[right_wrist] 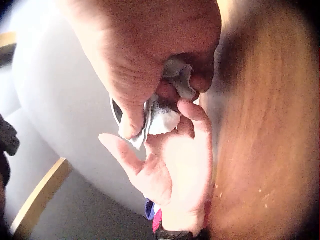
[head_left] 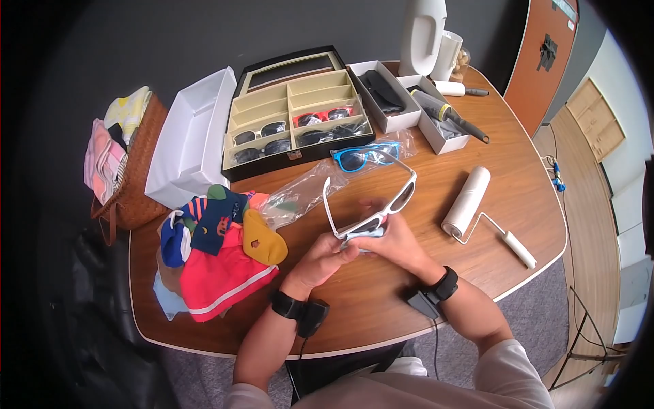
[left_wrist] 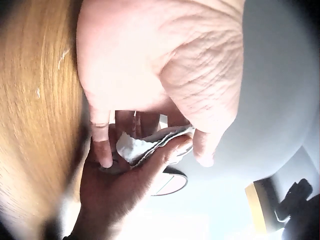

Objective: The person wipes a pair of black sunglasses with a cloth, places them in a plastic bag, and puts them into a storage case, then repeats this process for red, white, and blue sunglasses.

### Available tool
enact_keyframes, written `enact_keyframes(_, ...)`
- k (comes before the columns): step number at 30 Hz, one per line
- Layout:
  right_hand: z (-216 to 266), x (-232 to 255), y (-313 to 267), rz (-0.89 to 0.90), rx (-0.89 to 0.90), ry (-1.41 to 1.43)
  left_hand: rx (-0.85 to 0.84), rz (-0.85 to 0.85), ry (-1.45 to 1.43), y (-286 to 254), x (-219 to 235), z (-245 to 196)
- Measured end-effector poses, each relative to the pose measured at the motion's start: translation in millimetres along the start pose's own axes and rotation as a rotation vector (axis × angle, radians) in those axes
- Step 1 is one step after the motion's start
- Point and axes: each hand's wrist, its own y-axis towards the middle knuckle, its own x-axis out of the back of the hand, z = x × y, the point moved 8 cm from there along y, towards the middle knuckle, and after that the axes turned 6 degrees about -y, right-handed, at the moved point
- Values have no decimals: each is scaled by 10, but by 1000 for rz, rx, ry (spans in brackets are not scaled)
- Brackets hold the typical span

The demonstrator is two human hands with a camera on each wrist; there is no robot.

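Over the tabletop (head_left: 354,310), on the near side of the open case (head_left: 264,164), my left grip (head_left: 319,263) meets the raised white glasses (head_left: 402,198), whether closed I cannot tell, while my right grip (head_left: 403,245) holds them, pinching the cloth (head_left: 368,233) by one lens (head_left: 372,224).

Pale short sleeves (head_left: 507,378), black wrist straps (head_left: 289,305) with boxy cabled cameras (head_left: 314,317).

Yellow sock (head_left: 264,237); blue sunglasses (head_left: 368,157).
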Motion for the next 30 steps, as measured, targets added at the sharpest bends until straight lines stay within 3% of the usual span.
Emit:
enact_keyframes(3, -21, 15, 9, -63, 111, -29, -3, -27, 4, 5, -69, -75)
enact_keyframes(6, -76, -4, -45, -62, -79, 48, -13, -24, -31, 5, -39, -62)
enact_keyframes(9, -101, -32, -69, -41, -118, 323, -7, 9, -41, 24, -79, -84)
enact_keyframes(13, -186, 8, 5, -60, -19, 200, -1, 53, 28, 33, -68, -58)
enact_keyframes(24, -14, 25, 31, -61, 100, -56, 127, -66, 163, 16, -114, -44)
enact_keyframes(30, -129, -39, 23, 24, -14, 93, 50, -16, 66, 40, -164, -96)
